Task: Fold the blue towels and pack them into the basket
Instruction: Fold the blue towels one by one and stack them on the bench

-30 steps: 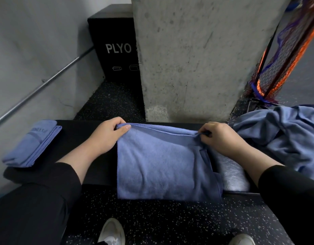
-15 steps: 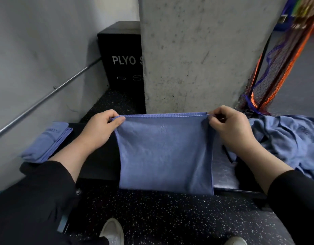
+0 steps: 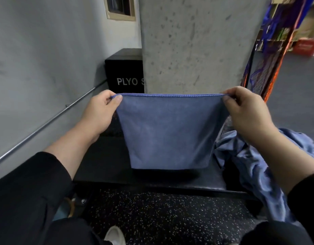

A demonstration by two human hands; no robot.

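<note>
A blue towel [image 3: 168, 131], folded over, hangs in the air above the black bench [image 3: 106, 165]. My left hand [image 3: 101, 114] pinches its top left corner. My right hand [image 3: 246, 114] pinches the top right corner, so the upper edge is stretched taut between them. The towel's lower edge hangs just above the bench top. A heap of loose blue towels [image 3: 255, 167] lies on the bench at the right, partly behind my right forearm. No basket is in view.
A concrete pillar [image 3: 197, 43] rises right behind the bench. A black plyo box [image 3: 124, 71] stands to its left against the grey wall with a metal rail [image 3: 46, 124]. A netted rack [image 3: 269, 55] stands at the right. Speckled floor and my shoe [image 3: 115, 235] lie below.
Both hands have lifted the towel off the bench and pulled it taut in the air. The camera tilted up, so the folded towel at the bench's left end has left the view.
</note>
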